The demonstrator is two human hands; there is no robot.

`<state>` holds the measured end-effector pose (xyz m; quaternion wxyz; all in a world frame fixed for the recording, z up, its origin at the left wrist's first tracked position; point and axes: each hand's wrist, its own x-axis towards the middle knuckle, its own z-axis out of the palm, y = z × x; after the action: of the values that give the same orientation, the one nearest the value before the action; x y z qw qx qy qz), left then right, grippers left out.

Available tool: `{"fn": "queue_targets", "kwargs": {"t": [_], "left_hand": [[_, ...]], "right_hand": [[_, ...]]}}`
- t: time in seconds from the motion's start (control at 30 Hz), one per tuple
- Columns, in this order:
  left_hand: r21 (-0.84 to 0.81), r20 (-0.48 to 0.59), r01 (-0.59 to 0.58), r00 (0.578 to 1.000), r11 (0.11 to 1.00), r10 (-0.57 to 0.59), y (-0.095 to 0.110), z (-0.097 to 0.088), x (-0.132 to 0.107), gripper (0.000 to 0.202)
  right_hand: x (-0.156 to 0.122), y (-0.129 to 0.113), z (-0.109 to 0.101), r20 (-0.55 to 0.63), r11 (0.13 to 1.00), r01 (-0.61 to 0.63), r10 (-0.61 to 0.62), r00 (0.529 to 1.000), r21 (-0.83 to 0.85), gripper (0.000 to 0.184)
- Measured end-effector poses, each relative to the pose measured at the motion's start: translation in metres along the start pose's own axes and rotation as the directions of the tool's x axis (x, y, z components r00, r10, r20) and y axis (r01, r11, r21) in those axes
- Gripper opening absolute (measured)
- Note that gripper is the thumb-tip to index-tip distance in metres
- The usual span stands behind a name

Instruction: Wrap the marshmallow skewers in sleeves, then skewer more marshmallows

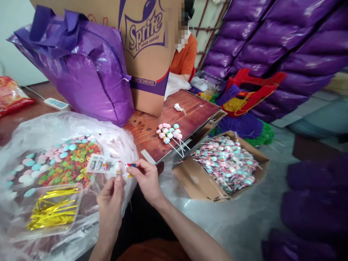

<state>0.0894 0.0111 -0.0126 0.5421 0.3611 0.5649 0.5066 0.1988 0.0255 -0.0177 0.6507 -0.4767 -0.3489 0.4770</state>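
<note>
A small clear printed plastic bag (102,165) is stretched between my hands in front of the heap of sweets. My left hand (111,194) pinches its lower edge, thumb up. The right end, with red and blue print, sits between the fingers of my right hand (145,177). Whether anything is inside the bag I cannot make out. Just beyond lie ring-shaped gummies (67,163) and pastel candy discs (35,166) on a clear plastic sheet (114,130). Gold twist ties (54,210) fill a clear tray at the left. Several candy sticks (168,132) lie together on the table.
An open cardboard box (195,181) of wrapped candy sticks stands at the right, below table height. A purple bag (89,69) and a tall Sprite carton (148,96) stand at the back. A person in orange (187,54) sits behind. Purple bundles (293,43) are stacked at the right.
</note>
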Motion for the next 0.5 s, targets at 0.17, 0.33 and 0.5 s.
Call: {"fn": "queue_targets", "kwargs": {"t": [0.17,0.33,0.5], "left_hand": [[-0.455,0.221,0.378,0.925,0.806,-0.309,0.007,0.014,0.013,0.041],[-0.519,0.127,0.316,0.948,0.795,-0.293,0.010,0.026,0.023,0.031],[-0.500,0.084,0.198,0.980,0.843,-0.180,0.008,0.045,0.016,0.036]], "right_hand": [[-0.004,-0.009,-0.014,-0.015,0.997,0.039,-0.040,0.999,-0.067,0.020],[-0.006,-0.004,-0.019,-0.048,0.990,0.066,-0.073,0.996,-0.126,0.034],[0.000,-0.002,-0.033,-0.040,0.972,0.101,-0.111,0.993,-0.210,0.040]]}}
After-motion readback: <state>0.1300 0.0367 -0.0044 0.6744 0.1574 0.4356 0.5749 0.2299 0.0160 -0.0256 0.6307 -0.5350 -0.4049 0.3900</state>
